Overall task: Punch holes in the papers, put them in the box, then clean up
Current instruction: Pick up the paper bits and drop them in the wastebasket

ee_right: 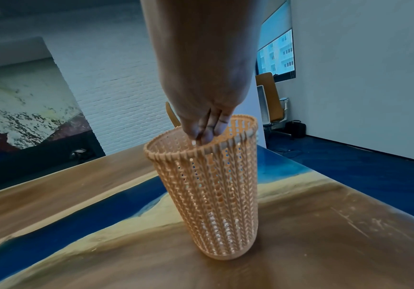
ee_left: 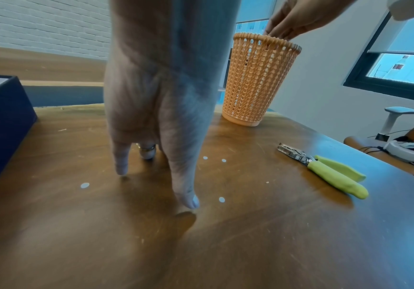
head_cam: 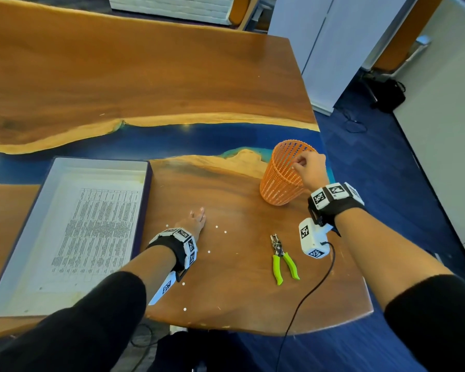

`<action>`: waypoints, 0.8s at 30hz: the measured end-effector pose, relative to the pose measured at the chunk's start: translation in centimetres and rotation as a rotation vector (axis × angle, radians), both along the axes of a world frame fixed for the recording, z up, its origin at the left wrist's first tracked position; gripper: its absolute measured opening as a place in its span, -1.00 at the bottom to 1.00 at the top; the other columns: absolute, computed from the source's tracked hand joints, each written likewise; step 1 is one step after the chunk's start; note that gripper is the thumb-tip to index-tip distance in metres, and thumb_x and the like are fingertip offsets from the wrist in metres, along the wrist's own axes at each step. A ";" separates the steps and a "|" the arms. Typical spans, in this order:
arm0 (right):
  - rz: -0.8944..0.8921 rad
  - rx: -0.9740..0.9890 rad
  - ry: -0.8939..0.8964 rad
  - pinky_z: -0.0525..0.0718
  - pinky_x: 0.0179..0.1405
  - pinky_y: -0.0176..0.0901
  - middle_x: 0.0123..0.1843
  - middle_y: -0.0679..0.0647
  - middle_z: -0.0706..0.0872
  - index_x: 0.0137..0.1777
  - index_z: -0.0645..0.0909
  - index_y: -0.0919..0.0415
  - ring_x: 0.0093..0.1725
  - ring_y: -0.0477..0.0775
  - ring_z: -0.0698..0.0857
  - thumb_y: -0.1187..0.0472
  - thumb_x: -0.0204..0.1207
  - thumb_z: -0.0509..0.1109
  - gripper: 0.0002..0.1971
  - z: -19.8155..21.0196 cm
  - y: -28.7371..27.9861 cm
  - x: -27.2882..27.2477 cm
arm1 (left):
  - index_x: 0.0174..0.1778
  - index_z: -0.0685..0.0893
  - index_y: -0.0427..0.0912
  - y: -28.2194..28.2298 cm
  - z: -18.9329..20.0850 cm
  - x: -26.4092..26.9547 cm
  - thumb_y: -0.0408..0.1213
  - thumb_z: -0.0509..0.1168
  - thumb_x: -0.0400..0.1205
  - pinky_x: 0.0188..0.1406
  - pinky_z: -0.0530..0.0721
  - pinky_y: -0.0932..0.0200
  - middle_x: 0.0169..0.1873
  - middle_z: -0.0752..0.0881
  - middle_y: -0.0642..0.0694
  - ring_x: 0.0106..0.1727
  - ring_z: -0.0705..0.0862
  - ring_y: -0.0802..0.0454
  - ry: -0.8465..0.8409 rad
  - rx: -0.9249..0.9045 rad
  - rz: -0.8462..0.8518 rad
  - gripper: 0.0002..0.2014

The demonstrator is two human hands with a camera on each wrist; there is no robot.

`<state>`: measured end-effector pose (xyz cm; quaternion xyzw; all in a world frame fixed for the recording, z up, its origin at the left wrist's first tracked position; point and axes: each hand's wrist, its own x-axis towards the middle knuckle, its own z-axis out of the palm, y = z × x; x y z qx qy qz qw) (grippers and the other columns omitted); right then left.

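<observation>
My left hand (head_cam: 196, 218) (ee_left: 147, 152) lies on the wooden table (head_cam: 226, 291) with straight fingers, its tips touching the wood among several white paper dots (head_cam: 217, 226) (ee_left: 221, 199). My right hand (head_cam: 308, 165) (ee_right: 204, 135) is at the mouth of the orange mesh basket (head_cam: 279, 181) (ee_right: 210, 195), fingers bunched and pointing down, pinching a small white paper dot. The green-handled hole punch (head_cam: 283, 257) (ee_left: 324, 168) lies on the table between my arms. Printed papers (head_cam: 91, 232) rest in the open dark-blue box (head_cam: 145, 200) to the left.
The table's right edge runs just past the basket, and its near edge curves below my arms. A black cable (head_cam: 306, 294) trails from my right wrist over the front edge. White cabinets (head_cam: 346, 49) stand at the back right on blue carpet.
</observation>
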<state>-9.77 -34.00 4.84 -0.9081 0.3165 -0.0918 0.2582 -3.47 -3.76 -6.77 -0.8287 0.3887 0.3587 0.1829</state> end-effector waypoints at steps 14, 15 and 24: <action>0.118 -0.210 -0.288 0.53 -0.11 -0.18 -0.13 0.16 0.67 -0.07 0.61 0.28 -0.12 -0.02 0.54 0.31 0.53 0.32 -0.93 1.4 3.9 -0.5 | 0.70 -0.19 -0.18 0.2 -0.2 -0.2 -0.31 0.39 0.60 0.49 0.48 -0.14 0.67 -0.35 -0.05 0.72 -0.11 -0.16 0.001 -0.008 0.028 -0.05; 0.166 -0.236 -0.287 0.46 -0.10 -0.24 -0.12 0.15 0.65 -0.07 0.60 0.28 -0.10 -0.02 0.52 0.30 0.54 0.31 -0.93 1.0 4.9 -0.4 | 0.70 -0.18 -0.18 0.2 -0.1 -0.3 -0.33 0.36 0.62 0.48 0.49 -0.12 0.67 -0.34 -0.05 0.72 -0.11 -0.15 -0.003 -0.017 0.037 -0.08; 0.353 -0.004 0.042 0.62 -0.07 0.09 -0.06 0.26 0.66 -0.07 0.68 0.36 -0.04 0.28 0.66 0.37 0.51 0.35 -0.91 -8.9 14.1 -2.1 | 0.69 -0.21 -0.18 0.3 0.4 -1.1 -0.27 0.43 0.56 0.46 0.49 -0.07 0.67 -0.36 0.00 0.72 -0.16 -0.11 0.001 -0.060 0.113 0.01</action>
